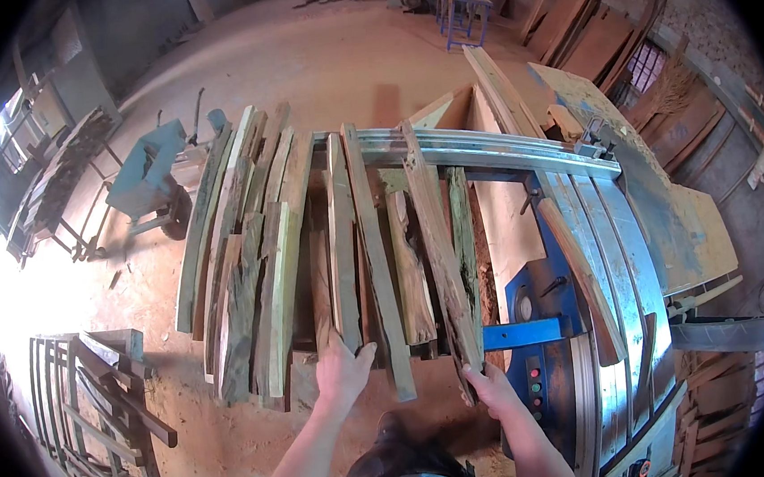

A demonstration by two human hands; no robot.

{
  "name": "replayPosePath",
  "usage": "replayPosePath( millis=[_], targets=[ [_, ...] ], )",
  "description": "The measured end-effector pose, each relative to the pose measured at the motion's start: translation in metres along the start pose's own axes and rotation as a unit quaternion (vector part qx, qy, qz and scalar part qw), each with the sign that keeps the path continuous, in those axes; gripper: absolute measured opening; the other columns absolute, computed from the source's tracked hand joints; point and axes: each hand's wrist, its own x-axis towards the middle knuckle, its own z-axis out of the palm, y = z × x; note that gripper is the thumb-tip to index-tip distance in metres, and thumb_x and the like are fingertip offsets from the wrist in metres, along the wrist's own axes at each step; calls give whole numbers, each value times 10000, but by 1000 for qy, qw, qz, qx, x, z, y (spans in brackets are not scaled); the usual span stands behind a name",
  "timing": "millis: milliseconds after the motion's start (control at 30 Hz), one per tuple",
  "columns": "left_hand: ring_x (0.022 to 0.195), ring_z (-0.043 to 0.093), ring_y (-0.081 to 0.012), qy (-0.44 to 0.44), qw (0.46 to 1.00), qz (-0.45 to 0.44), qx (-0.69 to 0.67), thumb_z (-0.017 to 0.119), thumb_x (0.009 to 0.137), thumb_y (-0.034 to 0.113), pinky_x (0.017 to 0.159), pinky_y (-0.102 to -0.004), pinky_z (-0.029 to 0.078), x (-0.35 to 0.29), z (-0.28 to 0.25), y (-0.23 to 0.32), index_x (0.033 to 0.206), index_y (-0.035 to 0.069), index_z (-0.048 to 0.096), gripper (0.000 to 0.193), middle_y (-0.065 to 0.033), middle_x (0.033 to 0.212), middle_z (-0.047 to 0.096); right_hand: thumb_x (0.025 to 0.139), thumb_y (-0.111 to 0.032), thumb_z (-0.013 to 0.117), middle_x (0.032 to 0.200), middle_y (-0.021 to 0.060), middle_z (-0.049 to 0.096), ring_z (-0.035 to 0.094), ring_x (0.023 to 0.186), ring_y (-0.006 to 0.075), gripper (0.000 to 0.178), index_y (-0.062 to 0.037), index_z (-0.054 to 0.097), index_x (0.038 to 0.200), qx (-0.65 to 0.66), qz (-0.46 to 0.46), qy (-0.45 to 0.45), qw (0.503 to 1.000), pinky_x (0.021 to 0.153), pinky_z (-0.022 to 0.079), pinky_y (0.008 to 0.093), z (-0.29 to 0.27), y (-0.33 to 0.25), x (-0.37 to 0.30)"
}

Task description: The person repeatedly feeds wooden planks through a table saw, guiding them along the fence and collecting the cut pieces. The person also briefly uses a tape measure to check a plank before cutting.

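Note:
Rough wooden strips lie side by side, running away from me across the metal frame of a table saw. My left hand (342,372) is closed at the near end of a pale wooden strip (342,242) in the middle; its fingertips are partly hidden, and a shorter reddish strip (321,284) lies right beside it. My right hand (493,388) grips the near end of a long, rough-edged wooden strip (436,243), thumb on top. A dark, mossy-looking strip (462,232) lies just right of that one. Between my hands sit a long slanting strip (375,266) and a shorter, split piece (412,272).
To the right is the saw's metal table (612,247) with a loose strip (583,285) on it, and a blue control panel (534,388). A silver rail (491,147) crosses behind the strips. A grey-blue cart (148,172) and a rack of wood (100,413) stand left.

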Motion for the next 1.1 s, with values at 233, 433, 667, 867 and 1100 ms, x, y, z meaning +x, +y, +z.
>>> replayPosePath(
  millis=[233, 433, 667, 867, 1100],
  targets=[
    [897, 646, -456, -45, 995, 32, 77, 662, 881, 221, 752, -518, 547, -9, 9, 11, 1489, -8, 241, 775, -288, 1032, 559, 917, -129, 690, 757, 68, 611, 595, 552, 164, 225, -29, 557, 1070, -97, -2, 25, 995, 461, 458, 304, 12, -13, -2],
    [819, 645, -386, 20, 986, 108, 128, 641, 833, 112, 666, -460, 570, -15, 9, 3, 1427, -25, 370, 667, -228, 985, 564, 905, -127, 702, 673, 27, 559, 546, 510, 134, 223, -49, 533, 1029, -65, -6, 32, 997, 434, 422, 295, 17, -8, 0],
    [893, 596, -238, 199, 916, 325, 128, 651, 775, 103, 728, -327, 531, -16, -27, 10, 1191, 61, 643, 419, -78, 1030, 580, 915, -158, 703, 703, 30, 566, 568, 516, 142, 235, -44, 549, 1051, -45, -1, 25, 999, 433, 448, 293, 16, -1, 4],
    [1018, 507, -249, 136, 883, 432, 122, 620, 770, 132, 861, -314, 496, -10, -27, -4, 1184, 68, 663, 421, -42, 1174, 561, 919, -169, 701, 762, 40, 598, 596, 544, 159, 273, -28, 552, 1099, -62, -4, 48, 997, 459, 481, 306, 20, 6, 7],
    [1094, 491, -271, 108, 872, 461, 125, 630, 777, 132, 897, -352, 504, -8, -18, -23, 1211, 74, 663, 438, -44, 1218, 555, 933, -174, 695, 772, 33, 596, 596, 562, 155, 291, -31, 556, 1145, -57, -3, 36, 998, 480, 486, 309, 22, 4, 5]
  ],
)
